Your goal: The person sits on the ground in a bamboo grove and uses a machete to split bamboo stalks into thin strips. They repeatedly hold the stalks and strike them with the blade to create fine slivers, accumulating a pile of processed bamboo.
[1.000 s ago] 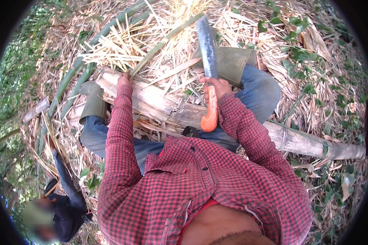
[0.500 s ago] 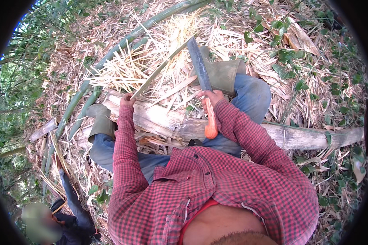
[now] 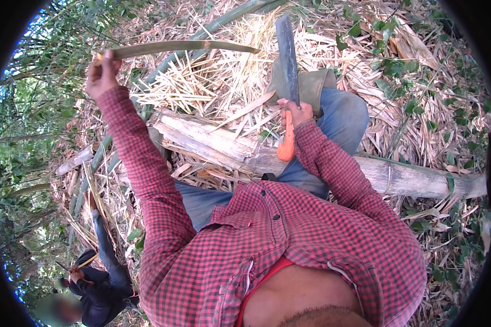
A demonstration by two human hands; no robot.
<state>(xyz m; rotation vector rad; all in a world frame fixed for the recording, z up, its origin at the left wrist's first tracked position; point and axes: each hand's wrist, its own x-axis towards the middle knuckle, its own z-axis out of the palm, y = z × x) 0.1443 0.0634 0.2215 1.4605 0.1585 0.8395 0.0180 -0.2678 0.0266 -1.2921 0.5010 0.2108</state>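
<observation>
Raised at the upper left, my left hand (image 3: 104, 74) pinches one end of a long green bamboo strip (image 3: 169, 47). The strip stretches rightward, bowing slightly, and its free tip comes close to the machete. My right hand (image 3: 297, 115) grips the machete by its orange handle (image 3: 287, 143), near where the blade starts. Its dark, straight blade (image 3: 287, 57) points away from me, above my right boot (image 3: 278, 82). Below the strip lies a heap of thin pale bamboo splints (image 3: 183, 90).
A split dry log (image 3: 333, 166) crosses in front of me, over or beside my legs. Behind the splints runs a long green bamboo pole (image 3: 166, 62). Dry leaves and husks cover the ground. Another person (image 3: 101, 283) in dark clothes sits at the lower left, holding a strip.
My left hand has swung up and to the left with the bamboo strip, which turned from slanting to nearly level. The machete has shifted slightly up and right.
</observation>
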